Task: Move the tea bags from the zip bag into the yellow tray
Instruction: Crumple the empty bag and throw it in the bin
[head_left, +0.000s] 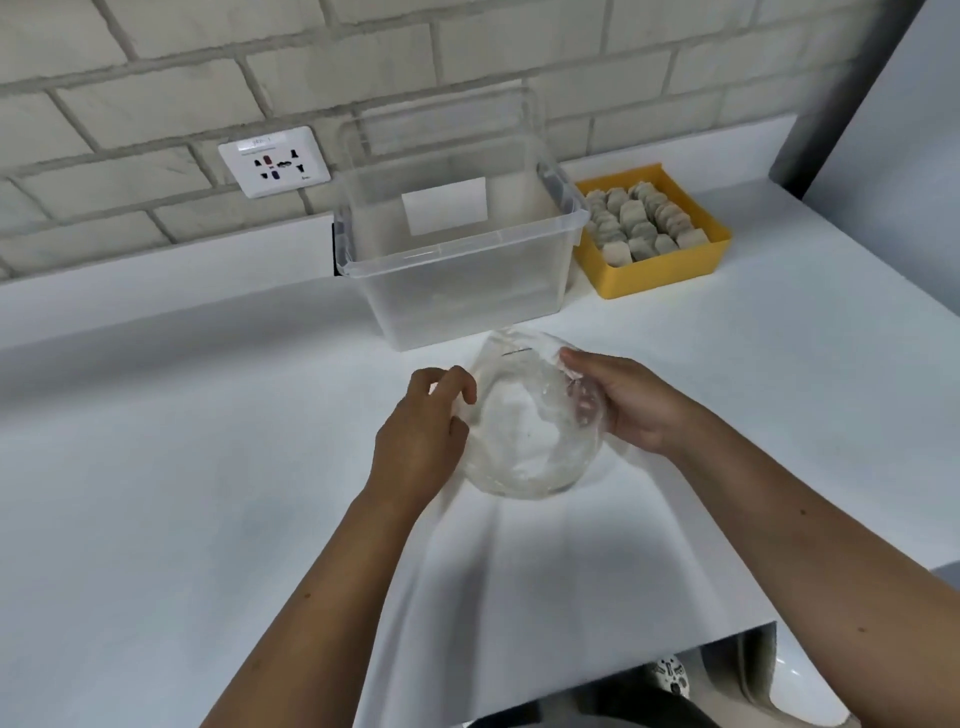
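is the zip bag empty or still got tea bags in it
Looks empty: the zip bag, held between left hand and right hand, shows only clear plastic.

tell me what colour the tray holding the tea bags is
Yellow: the tray shows clearly in the head view, right of the clear plastic bin.

Both forearms extend forward, bare. Left hand (423, 415) has fingers curled, pinching the zip bag (524, 426) at its left edge. Right hand (623, 400) grips the bag's right side, thumb uppermost.
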